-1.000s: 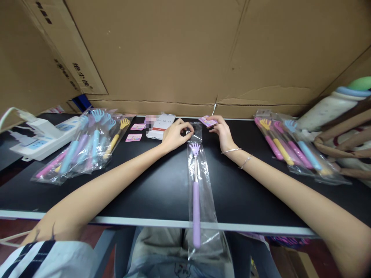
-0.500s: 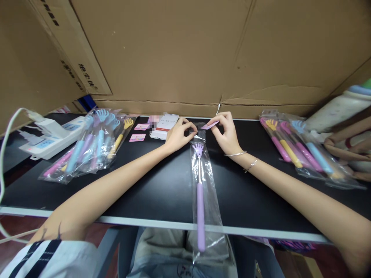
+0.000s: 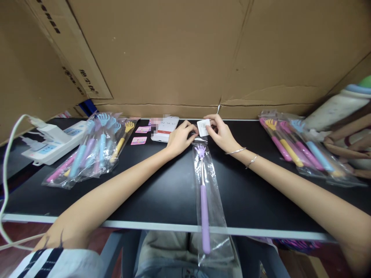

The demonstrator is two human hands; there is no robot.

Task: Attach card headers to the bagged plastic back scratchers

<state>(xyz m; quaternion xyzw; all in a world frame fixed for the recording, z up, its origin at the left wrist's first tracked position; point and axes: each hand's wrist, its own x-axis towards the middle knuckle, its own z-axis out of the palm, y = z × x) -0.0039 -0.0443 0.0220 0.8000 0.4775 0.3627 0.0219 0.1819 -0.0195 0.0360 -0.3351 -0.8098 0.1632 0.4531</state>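
Observation:
A purple back scratcher (image 3: 204,212) lies in a clear plastic bag (image 3: 216,216), its handle end reaching past the table's front edge. At the bag's top, my left hand (image 3: 180,138) is closed, with thumb and forefinger pinching the plastic. Just to its right, my right hand (image 3: 220,133) grips a small card (image 3: 203,127) between thumb and fingers, the white side facing me. The card is above the bag's upper end; whether it touches the plastic I cannot tell.
A phone (image 3: 165,129) and small pink cards (image 3: 138,140) lie left of my hands. Bagged back scratchers (image 3: 101,146) rest beside a power strip (image 3: 56,144); more bagged scratchers (image 3: 301,144) lie right, near a bottle (image 3: 339,106). A cardboard wall (image 3: 174,54) stands behind.
The card in my right hand has turned from its pink face to its white face and moved slightly left, closer to my left hand. My left hand still pinches the bag.

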